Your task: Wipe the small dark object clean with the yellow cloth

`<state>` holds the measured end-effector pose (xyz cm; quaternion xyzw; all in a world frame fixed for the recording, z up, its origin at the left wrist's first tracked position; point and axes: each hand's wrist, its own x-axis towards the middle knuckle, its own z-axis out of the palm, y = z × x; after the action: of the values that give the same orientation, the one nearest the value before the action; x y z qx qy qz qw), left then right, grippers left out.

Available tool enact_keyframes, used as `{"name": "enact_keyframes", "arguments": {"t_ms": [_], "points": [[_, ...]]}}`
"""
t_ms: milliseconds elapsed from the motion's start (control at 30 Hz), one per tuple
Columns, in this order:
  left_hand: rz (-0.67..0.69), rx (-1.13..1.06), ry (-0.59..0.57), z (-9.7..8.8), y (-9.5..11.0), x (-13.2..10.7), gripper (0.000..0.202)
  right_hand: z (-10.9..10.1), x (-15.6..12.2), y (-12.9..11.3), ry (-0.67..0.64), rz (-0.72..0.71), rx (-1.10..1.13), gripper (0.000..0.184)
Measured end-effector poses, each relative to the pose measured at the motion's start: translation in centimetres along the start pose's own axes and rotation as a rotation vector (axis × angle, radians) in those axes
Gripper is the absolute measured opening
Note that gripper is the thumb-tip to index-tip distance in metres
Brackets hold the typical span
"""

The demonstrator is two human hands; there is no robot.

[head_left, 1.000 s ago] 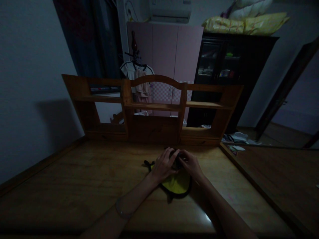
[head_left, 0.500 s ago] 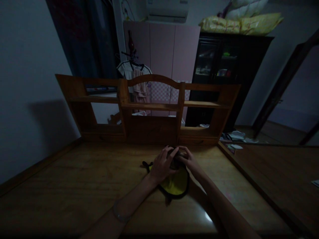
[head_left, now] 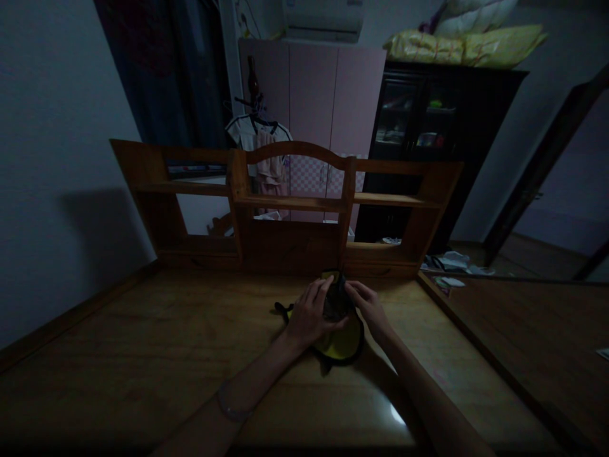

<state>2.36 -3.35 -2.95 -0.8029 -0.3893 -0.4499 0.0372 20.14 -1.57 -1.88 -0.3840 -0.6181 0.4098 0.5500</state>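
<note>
A yellow cloth piece with black edging (head_left: 339, 346) lies on the wooden desktop beneath both hands. On top of it sits a dark, rounded object (head_left: 335, 306), too dim to name. My left hand (head_left: 308, 312) curls around that object's left side, thumb in front and fingers behind. My right hand (head_left: 370, 306) is closed in a pinch on the cloth's black edge at the far right of the object, where a yellow flap (head_left: 329, 275) stands raised. A black strap end (head_left: 280, 306) sticks out to the left of the cloth.
A wooden shelf unit (head_left: 290, 203) stands along the desk's back edge, just beyond my hands. A raised wooden rim (head_left: 469, 330) borders the desktop (head_left: 190, 355) on the right, and a wall (head_left: 61, 190) rises on the left. The room is dim.
A yellow flap with black edging now stands up behind the dark object. My right hand has moved from the object's top to that edge. My left hand stays around the object.
</note>
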Motion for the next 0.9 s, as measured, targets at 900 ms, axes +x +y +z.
{"name": "enact_keyframes", "arguments": {"t_ms": [900], "points": [[0.124, -0.053, -0.098, -0.2, 0.1, -0.3, 0.093, 0.4, -0.5, 1.6, -0.175, 0.201, 0.133, 0.043]]}}
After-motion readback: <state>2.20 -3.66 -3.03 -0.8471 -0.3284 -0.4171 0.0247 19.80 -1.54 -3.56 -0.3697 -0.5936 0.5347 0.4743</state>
